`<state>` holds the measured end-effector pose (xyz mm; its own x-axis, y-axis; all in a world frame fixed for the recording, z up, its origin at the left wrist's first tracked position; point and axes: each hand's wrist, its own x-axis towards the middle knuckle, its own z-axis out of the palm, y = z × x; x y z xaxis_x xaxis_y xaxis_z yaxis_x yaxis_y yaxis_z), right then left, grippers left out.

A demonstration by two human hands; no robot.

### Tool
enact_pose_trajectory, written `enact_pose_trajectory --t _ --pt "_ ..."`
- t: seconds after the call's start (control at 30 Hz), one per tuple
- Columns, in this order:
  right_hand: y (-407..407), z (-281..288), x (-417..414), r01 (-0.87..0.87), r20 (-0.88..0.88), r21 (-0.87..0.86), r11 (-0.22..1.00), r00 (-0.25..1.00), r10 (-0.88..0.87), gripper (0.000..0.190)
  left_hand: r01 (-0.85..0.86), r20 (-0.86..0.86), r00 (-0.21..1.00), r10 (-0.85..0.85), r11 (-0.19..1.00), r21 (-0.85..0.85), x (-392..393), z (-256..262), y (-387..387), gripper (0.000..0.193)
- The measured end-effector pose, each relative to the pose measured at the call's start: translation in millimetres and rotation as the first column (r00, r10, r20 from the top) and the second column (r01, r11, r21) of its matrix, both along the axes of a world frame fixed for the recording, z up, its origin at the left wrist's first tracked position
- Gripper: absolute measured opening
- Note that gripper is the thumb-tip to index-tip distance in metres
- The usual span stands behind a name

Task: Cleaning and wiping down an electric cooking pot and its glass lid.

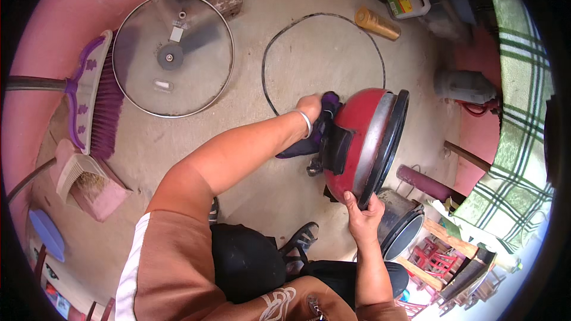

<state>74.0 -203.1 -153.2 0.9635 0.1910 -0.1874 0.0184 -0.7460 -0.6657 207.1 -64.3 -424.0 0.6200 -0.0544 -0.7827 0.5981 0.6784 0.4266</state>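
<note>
A red electric pot [360, 111] with a silver band and a black rim is tipped on its side before me. My right hand [366, 218] grips its lower rim, thumb on the red wall and the fingers partly hidden behind. My left hand [311, 108], with a bangle at the wrist, holds a dark purple and black cloth [328, 109] against the pot's underside. Part of that cloth droops below the hand. A black handle or bracket [340, 149] juts from the pot's outside. From near the pot, a black cord [264, 60] loops over the floor.
A glass lid [196, 71] lies at left near a purple broom [91, 93] and a pink dustpan [105, 191] holding debris. Beyond the cord are a yellow cylinder [379, 23] and a white jug [419, 2]. A dark bucket [397, 214] stands beside my right forearm.
</note>
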Motion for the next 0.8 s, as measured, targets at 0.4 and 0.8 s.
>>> enact_pose_trajectory --t 0.4,0.8 --pt "44 -10 32 0.081 0.029 0.089 0.993 0.996 -0.084 0.014 0.073 0.316 0.829 -0.462 0.649 0.757 -118 130 37 0.034" --pt "56 -11 32 0.059 -0.092 0.03 0.998 0.994 -0.056 0.012 -0.011 0.574 0.666 -0.476 0.763 0.646 -179 144 48 0.026"
